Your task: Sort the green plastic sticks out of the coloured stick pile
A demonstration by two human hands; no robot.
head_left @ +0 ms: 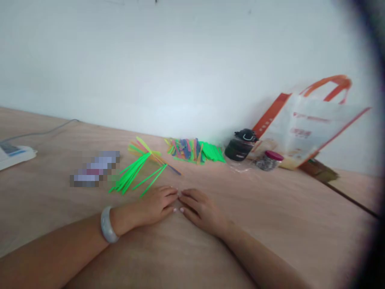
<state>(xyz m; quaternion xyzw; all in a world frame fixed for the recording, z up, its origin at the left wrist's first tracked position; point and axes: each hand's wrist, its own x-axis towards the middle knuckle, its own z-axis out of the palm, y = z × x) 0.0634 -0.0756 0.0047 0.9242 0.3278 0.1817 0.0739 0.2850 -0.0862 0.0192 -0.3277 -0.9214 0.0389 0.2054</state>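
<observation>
My left hand (159, 205), with a pale bangle (108, 224) on its wrist, lies palm down on the wooden table (156, 257). Opposite it my right hand (203, 209) rests the same way, and the fingertips of both almost meet. The fingers of each are stretched out and hold nothing. Just beyond the left hand lie several thin bright green sticks (130, 174), their far ends at flat strips (153, 155) of yellow, orange and pink. Two or three green sticks (152, 178) lie nearest its knuckles, by a dark blue strip (174, 170).
Near the wall is a pile of coloured strips (188, 149) beside green pieces (212, 151). A black bottle (239, 145), a red-lidded jar (270, 160) and a white-and-orange bag (309, 124) stand right. Left are a blurred-out rectangular object (98, 168) and a white device (18, 156) with cable.
</observation>
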